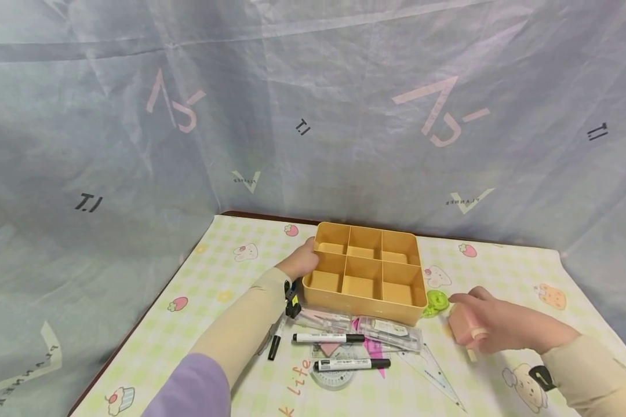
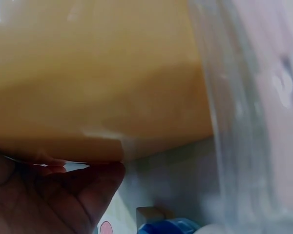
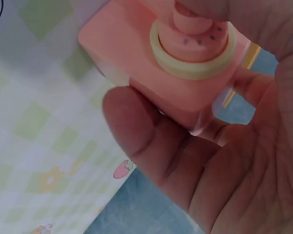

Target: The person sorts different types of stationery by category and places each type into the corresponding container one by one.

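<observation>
An orange divided storage box point(image 1: 365, 305) stands at the middle of the table. My left hand point(image 1: 302, 259) holds its left side; the left wrist view shows thumb and finger at the lower edge of the box wall point(image 2: 97, 97). To the right of the box, my right hand point(image 1: 503, 324) grips a pink hand-crank pencil sharpener point(image 1: 460, 325). Its boxy body point(image 3: 132, 53) and round cream-ringed crank face the right wrist camera, with fingers curled around the sides. Between sharpener and box lies a small bright green object point(image 1: 437, 301).
Black-and-white markers point(image 1: 328, 338) lie in front of the box. Around them are clear plastic cases point(image 1: 388, 331), a protractor point(image 1: 334, 379) and a clear set square point(image 1: 434, 375). A checked cloth point(image 1: 188, 272) covers the table, and a grey curtain point(image 1: 313, 168) hangs behind it.
</observation>
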A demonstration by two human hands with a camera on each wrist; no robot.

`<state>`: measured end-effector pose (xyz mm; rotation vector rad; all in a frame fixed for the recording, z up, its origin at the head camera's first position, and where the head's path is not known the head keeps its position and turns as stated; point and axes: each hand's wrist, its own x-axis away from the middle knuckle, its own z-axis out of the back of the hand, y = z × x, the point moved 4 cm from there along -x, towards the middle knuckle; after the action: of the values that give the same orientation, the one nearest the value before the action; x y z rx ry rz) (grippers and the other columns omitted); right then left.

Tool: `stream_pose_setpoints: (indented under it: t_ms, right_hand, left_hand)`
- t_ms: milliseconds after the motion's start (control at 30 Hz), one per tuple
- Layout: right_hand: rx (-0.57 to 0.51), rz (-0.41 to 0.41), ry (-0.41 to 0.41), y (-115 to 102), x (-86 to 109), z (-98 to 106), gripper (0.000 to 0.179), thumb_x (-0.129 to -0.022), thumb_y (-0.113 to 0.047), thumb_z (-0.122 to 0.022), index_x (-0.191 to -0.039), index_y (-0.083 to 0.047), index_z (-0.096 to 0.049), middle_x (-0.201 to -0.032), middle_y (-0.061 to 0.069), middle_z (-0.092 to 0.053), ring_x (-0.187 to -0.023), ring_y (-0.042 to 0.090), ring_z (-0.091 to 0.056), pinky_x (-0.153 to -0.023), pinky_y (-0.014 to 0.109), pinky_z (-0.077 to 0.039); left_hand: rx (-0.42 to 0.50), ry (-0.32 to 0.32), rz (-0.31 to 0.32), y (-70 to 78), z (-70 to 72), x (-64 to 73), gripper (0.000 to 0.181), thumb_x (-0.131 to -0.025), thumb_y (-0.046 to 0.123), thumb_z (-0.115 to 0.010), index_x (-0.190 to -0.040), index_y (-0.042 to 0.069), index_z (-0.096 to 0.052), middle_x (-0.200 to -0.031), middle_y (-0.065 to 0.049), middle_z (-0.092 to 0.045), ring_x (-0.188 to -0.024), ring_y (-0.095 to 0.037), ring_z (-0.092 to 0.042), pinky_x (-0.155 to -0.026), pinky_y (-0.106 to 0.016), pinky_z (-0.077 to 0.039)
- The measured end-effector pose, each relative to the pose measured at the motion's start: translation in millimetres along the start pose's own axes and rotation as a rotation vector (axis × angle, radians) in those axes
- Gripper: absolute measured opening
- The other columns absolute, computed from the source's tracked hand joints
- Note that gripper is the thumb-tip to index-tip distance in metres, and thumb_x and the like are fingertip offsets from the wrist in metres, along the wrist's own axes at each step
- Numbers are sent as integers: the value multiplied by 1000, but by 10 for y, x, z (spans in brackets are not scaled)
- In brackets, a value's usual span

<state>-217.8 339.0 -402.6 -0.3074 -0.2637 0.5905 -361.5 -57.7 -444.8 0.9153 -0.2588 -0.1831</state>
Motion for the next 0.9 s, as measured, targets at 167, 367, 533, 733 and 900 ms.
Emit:
stream_pose_setpoints:
  t_ms: [167,367,533,733,900]
  right_hand:
    - [19,-16,0,-26,-8,-9,87,-61,-4,-80,-141,-5,-46,-119,11,-47,-86,9,-53,-68,26,-50]
    - [112,-3,37,-51,-30,82,84,-59,-8,-85,-135,-6,-49,-111,8,-50,-82,9,-54,-66,28,-51]
    - [166,21,84,-112,-74,278,83,-58,-11,-88,-132,-5,-51,-107,10,-52,-82,12,-58,-67,29,-54]
    - [228,85,118,-256,-190,541,81,-56,-5,-87,-129,-4,-51,-105,7,-54,-90,16,-51,-70,29,-53]
    - [267,86,129,-437,-315,743,80,-58,-9,-85,-129,-2,-50,-105,10,-53,-88,18,-52,-70,31,-52]
  left_hand:
    - [2,4,7,-11,6,1,68,-95,3,-40,-160,8,-20,-149,-20,-47,-129,-31,-50,-110,-47,-40]
    - [25,1,-3,-25,-2,-11,67,-96,6,-41,-160,8,-21,-147,-21,-48,-127,-32,-51,-108,-48,-42]
    - [25,-2,2,-45,-5,-21,67,-97,7,-41,-160,9,-21,-148,-21,-47,-127,-32,-51,-107,-49,-43]
    - [22,2,0,-43,3,-17,67,-96,6,-41,-160,8,-20,-148,-21,-47,-127,-31,-51,-107,-49,-43]
    - [39,2,-15,-36,-5,-18,68,-95,6,-42,-160,7,-21,-147,-22,-47,-126,-32,-51,-106,-48,-43]
